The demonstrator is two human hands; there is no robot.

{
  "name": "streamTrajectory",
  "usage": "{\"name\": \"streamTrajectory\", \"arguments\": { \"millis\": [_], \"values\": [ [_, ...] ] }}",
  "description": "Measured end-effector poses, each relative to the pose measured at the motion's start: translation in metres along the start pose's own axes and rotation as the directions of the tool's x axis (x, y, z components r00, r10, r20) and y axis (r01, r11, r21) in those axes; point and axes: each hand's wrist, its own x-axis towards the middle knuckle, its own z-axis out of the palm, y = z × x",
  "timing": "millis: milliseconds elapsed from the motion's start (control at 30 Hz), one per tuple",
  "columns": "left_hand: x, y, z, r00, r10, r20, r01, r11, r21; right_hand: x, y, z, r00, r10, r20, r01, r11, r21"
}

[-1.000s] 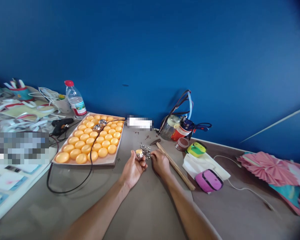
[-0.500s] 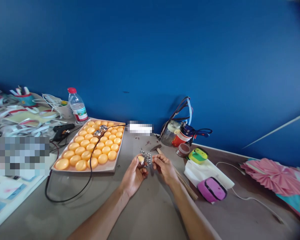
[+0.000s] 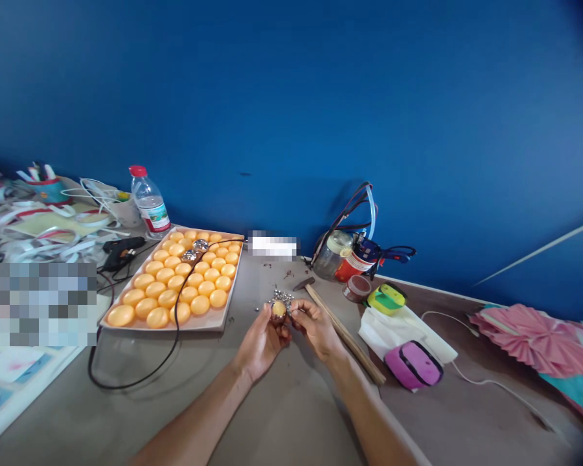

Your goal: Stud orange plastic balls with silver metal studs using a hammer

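Over on the left a red-capped bottle [image 3: 150, 206] stands behind a shallow tray [image 3: 208, 322] filled with orange balls [image 3: 168, 298], two silvery ones among them. Next comes the left hand [image 3: 261, 346], fingers wrapped around a partly silvered ball [image 3: 278, 310] above the table [image 3: 291, 414], just in front of a small heap of shiny bits [image 3: 282, 295]. The right hand [image 3: 319, 331] has its bent fingers up against the ball's right side; whether they pinch anything, I can't tell. Just beyond lies a wooden-handled hammer [image 3: 342, 330], then a purple pouch [image 3: 412, 367].
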Motion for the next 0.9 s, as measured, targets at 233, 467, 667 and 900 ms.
{"name": "streamTrajectory", "arguments": {
  "millis": [233, 467, 667, 900],
  "values": [
    [0.001, -0.001, 0.002, 1.0, 0.024, -0.004, -0.024, 1.0, 0.011, -0.003, -0.003, 0.011, 0.997, -0.018, 0.077, 0.017, 1.0, 0.002],
    [0.001, -0.003, 0.002, 0.999, 0.038, 0.006, -0.038, 0.999, 0.025, -0.003, 0.0, 0.016, 0.999, -0.034, 0.033, 0.035, 0.998, -0.044],
    [0.0, -0.003, 0.001, 0.998, 0.063, 0.013, -0.063, 0.997, 0.042, -0.003, -0.001, 0.014, 0.998, -0.03, 0.058, 0.035, 0.996, -0.083],
    [0.0, -0.005, 0.002, 0.998, 0.056, 0.011, -0.056, 0.997, 0.045, -0.004, -0.001, 0.015, 0.998, -0.025, 0.055, 0.029, 0.997, -0.074]
  ]
}}
